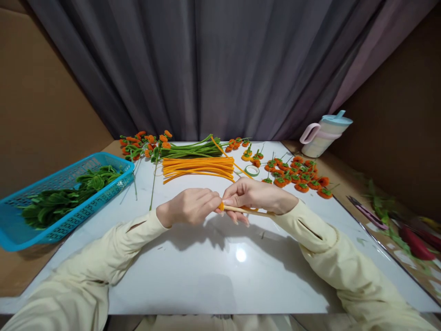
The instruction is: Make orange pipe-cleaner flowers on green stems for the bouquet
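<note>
A thin wooden stick (241, 210) lies across both hands, with an orange pipe cleaner (221, 206) wound about it between the fingertips. My left hand (191, 205) is closed around the stick's left end, which its fingers hide. My right hand (257, 195) pinches at the wound part with thumb and forefinger, the stick running beneath its palm. A loose length of the pipe cleaner shows below that palm. Just beyond the hands lie a bundle of orange pipe cleaners (198, 168) and a bundle of green pipe cleaners (193, 150).
On the left stands a blue basket (44, 238) with green leaves (69, 195). Orange fuzzy flowers (299, 174) spread at the right, others (148, 143) at the back left. A tape roll (252, 171), a lidded cup (324, 135) and pink-handled pliers (368, 214) are also about.
</note>
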Demonstrator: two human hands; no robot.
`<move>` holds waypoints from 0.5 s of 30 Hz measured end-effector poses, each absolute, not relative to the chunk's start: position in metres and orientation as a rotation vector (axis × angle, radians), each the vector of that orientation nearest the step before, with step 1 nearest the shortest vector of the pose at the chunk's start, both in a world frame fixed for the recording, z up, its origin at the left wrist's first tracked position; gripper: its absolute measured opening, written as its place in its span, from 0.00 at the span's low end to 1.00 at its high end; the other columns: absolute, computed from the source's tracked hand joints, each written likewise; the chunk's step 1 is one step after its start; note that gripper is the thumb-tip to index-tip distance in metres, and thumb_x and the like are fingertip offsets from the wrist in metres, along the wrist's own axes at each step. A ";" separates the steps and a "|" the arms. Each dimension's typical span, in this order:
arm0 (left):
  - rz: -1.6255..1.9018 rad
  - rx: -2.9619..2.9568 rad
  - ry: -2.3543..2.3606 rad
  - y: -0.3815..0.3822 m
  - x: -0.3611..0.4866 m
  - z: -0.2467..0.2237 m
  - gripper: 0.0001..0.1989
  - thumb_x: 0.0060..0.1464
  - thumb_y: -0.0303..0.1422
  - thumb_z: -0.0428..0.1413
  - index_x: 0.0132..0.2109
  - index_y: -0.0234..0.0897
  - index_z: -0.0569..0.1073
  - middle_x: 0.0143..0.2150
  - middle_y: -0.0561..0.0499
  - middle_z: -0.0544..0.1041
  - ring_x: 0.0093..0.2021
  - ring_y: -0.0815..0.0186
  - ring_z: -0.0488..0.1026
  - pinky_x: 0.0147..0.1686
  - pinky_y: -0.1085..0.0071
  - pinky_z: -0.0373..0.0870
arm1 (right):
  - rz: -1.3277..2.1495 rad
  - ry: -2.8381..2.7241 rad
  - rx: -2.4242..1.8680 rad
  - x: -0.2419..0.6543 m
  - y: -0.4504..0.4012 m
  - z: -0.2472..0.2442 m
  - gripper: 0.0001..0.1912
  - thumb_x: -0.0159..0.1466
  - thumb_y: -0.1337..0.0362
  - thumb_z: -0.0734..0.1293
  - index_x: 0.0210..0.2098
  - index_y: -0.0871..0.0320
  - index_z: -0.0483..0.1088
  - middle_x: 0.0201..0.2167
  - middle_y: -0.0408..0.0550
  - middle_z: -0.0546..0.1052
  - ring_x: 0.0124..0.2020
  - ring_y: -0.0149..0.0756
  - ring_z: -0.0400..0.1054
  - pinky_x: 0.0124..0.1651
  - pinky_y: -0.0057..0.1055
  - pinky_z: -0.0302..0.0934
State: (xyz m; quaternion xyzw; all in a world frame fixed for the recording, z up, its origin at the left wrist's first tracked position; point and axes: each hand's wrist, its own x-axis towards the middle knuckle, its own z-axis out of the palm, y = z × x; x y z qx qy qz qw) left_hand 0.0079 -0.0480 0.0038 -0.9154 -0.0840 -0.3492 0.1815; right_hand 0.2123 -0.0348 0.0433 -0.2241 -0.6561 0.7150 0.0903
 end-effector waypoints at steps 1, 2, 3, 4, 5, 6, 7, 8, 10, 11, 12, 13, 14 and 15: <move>-1.002 -2.604 -0.248 -0.048 0.008 0.003 0.08 0.61 0.26 0.42 0.43 0.33 0.65 0.32 0.44 0.77 0.29 0.66 0.74 0.31 0.71 0.72 | 2.151 -1.927 -0.657 0.212 -0.034 0.042 0.17 0.59 0.55 0.68 0.28 0.66 0.70 0.18 0.42 0.73 0.14 0.23 0.63 0.21 0.23 0.58; -1.013 -2.617 -0.260 -0.048 0.008 0.002 0.09 0.60 0.25 0.42 0.45 0.32 0.64 0.33 0.43 0.77 0.29 0.66 0.75 0.31 0.71 0.72 | 2.172 -1.906 -0.647 0.212 -0.033 0.041 0.17 0.58 0.55 0.68 0.27 0.66 0.70 0.18 0.43 0.73 0.14 0.24 0.63 0.20 0.23 0.58; -1.021 -2.623 -0.271 -0.047 0.008 0.000 0.09 0.60 0.25 0.42 0.46 0.32 0.64 0.34 0.43 0.77 0.30 0.66 0.75 0.32 0.71 0.72 | 2.183 -1.892 -0.638 0.212 -0.032 0.039 0.17 0.58 0.55 0.68 0.27 0.66 0.70 0.18 0.43 0.73 0.14 0.24 0.63 0.20 0.24 0.58; -1.033 -2.624 -0.281 -0.047 0.008 -0.001 0.10 0.60 0.25 0.42 0.47 0.32 0.63 0.35 0.42 0.78 0.31 0.66 0.75 0.32 0.71 0.73 | 2.186 -1.885 -0.634 0.213 -0.032 0.039 0.17 0.58 0.55 0.69 0.27 0.66 0.71 0.18 0.43 0.73 0.14 0.24 0.63 0.20 0.24 0.58; -1.047 -2.622 -0.288 -0.047 0.008 -0.001 0.10 0.60 0.25 0.43 0.48 0.32 0.63 0.36 0.42 0.78 0.32 0.66 0.76 0.32 0.71 0.73 | 2.179 -1.885 -0.635 0.213 -0.032 0.038 0.17 0.58 0.55 0.69 0.28 0.66 0.71 0.18 0.43 0.73 0.14 0.24 0.63 0.20 0.24 0.59; -1.066 -2.616 -0.291 -0.046 0.008 -0.002 0.10 0.60 0.25 0.45 0.49 0.32 0.62 0.36 0.42 0.78 0.33 0.66 0.76 0.33 0.71 0.73 | 2.163 -1.891 -0.642 0.214 -0.032 0.038 0.17 0.58 0.55 0.69 0.28 0.66 0.71 0.18 0.43 0.73 0.14 0.24 0.63 0.20 0.23 0.59; -1.084 -2.610 -0.289 -0.046 0.008 -0.003 0.12 0.59 0.25 0.46 0.50 0.32 0.61 0.37 0.42 0.78 0.34 0.66 0.76 0.33 0.71 0.73 | 2.144 -1.900 -0.649 0.215 -0.032 0.039 0.17 0.58 0.55 0.69 0.28 0.66 0.70 0.18 0.43 0.73 0.14 0.24 0.63 0.20 0.23 0.59; -1.097 -2.604 -0.281 -0.045 0.008 -0.003 0.13 0.59 0.25 0.47 0.52 0.32 0.60 0.38 0.41 0.78 0.35 0.65 0.76 0.33 0.71 0.73 | 2.124 -1.910 -0.656 0.215 -0.032 0.040 0.17 0.58 0.55 0.69 0.28 0.66 0.70 0.18 0.42 0.73 0.14 0.24 0.63 0.20 0.23 0.59; -1.081 -2.597 -0.262 -0.044 0.007 -0.004 0.16 0.59 0.24 0.46 0.54 0.31 0.58 0.39 0.39 0.77 0.36 0.65 0.76 0.33 0.71 0.73 | 2.093 -1.930 -0.666 0.216 -0.034 0.043 0.17 0.58 0.55 0.69 0.28 0.66 0.70 0.18 0.42 0.73 0.15 0.24 0.63 0.20 0.23 0.59; -1.047 -2.598 -0.261 -0.044 0.006 -0.004 0.17 0.59 0.24 0.45 0.55 0.30 0.58 0.40 0.39 0.77 0.37 0.65 0.76 0.33 0.71 0.73 | 2.085 -1.934 -0.673 0.216 -0.034 0.045 0.17 0.58 0.55 0.69 0.28 0.66 0.70 0.18 0.42 0.73 0.15 0.24 0.63 0.20 0.23 0.59; -1.006 -2.599 -0.261 -0.045 0.005 -0.003 0.17 0.60 0.24 0.44 0.56 0.30 0.58 0.41 0.38 0.77 0.36 0.65 0.76 0.33 0.71 0.73 | 2.085 -1.934 -0.680 0.216 -0.035 0.046 0.17 0.58 0.55 0.69 0.27 0.65 0.70 0.18 0.42 0.73 0.15 0.23 0.63 0.20 0.23 0.59; -0.959 -2.601 -0.260 -0.045 0.004 -0.003 0.18 0.60 0.24 0.42 0.56 0.31 0.59 0.41 0.39 0.77 0.36 0.65 0.76 0.32 0.71 0.73 | 2.091 -1.928 -0.689 0.216 -0.035 0.046 0.16 0.58 0.56 0.69 0.27 0.65 0.70 0.18 0.42 0.73 0.15 0.23 0.63 0.21 0.23 0.59; -0.914 -2.610 -0.268 -0.046 0.003 -0.003 0.18 0.60 0.25 0.41 0.56 0.31 0.59 0.40 0.39 0.77 0.35 0.65 0.76 0.32 0.71 0.72 | 2.101 -1.919 -0.700 0.215 -0.036 0.046 0.16 0.58 0.56 0.69 0.27 0.65 0.70 0.18 0.42 0.74 0.14 0.23 0.63 0.21 0.23 0.59; -0.870 -2.631 -0.296 -0.048 0.003 -0.002 0.17 0.60 0.26 0.41 0.56 0.31 0.61 0.38 0.40 0.77 0.33 0.65 0.75 0.31 0.72 0.72 | 2.117 -1.904 -0.707 0.215 -0.036 0.045 0.15 0.58 0.57 0.69 0.27 0.65 0.70 0.18 0.42 0.74 0.14 0.23 0.63 0.21 0.23 0.59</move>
